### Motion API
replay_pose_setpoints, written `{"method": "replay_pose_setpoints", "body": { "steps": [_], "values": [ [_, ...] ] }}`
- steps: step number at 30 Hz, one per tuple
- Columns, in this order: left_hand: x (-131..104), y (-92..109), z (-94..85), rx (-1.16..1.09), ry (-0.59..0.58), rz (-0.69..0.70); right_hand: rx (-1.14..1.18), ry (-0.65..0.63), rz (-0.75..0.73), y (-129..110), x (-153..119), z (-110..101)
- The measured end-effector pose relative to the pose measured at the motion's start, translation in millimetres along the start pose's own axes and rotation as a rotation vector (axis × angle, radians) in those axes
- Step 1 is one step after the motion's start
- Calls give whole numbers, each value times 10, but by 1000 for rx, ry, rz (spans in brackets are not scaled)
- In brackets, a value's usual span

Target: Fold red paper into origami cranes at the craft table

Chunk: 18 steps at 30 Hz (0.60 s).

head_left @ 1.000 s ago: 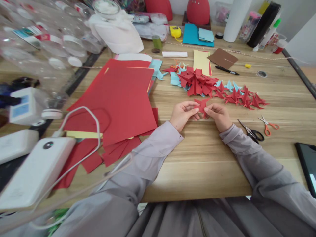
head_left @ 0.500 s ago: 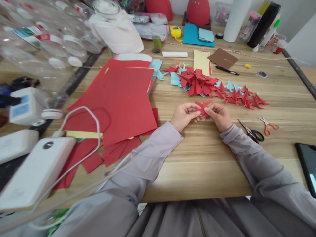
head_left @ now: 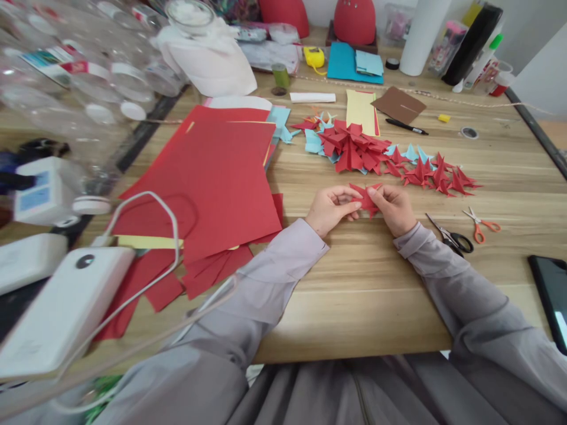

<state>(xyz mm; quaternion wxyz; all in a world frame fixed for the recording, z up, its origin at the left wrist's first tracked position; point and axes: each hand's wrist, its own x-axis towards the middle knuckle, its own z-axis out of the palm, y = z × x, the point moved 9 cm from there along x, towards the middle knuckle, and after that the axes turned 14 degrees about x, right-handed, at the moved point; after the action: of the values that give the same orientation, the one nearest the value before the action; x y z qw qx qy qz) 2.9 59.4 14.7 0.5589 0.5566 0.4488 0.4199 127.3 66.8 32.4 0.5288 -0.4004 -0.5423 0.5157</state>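
Between my two hands is a small folded red paper piece with several pointed tips, held just above the wooden table. My left hand pinches its left side between thumb and fingers. On its right side, my right hand has thumb and forefinger closed on the paper. Part of the piece is covered by my fingertips. Just beyond my hands lies a heap of red folded paper shapes with some light blue ones. More pointed red shapes trail off to the right.
Large red paper sheets lie to the left, near a white power bank with a looping cable. Black scissors, orange scissors and a phone are at right. Plastic bottles crowd the far left.
The red folded piece has turned slightly in my fingers, its lower tip shifting a little right and down. Both hands stay in nearly the same place.
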Motion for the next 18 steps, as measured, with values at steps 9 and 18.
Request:
{"method": "replay_pose_setpoints", "body": {
  "steps": [9,18],
  "values": [
    [26,-47,-160,-107,201,-15,207,-33,134,152,-6,50],
    [51,-31,-262,-308,209,-54,358,-17,185,140,-29,-2]
  ]
}}
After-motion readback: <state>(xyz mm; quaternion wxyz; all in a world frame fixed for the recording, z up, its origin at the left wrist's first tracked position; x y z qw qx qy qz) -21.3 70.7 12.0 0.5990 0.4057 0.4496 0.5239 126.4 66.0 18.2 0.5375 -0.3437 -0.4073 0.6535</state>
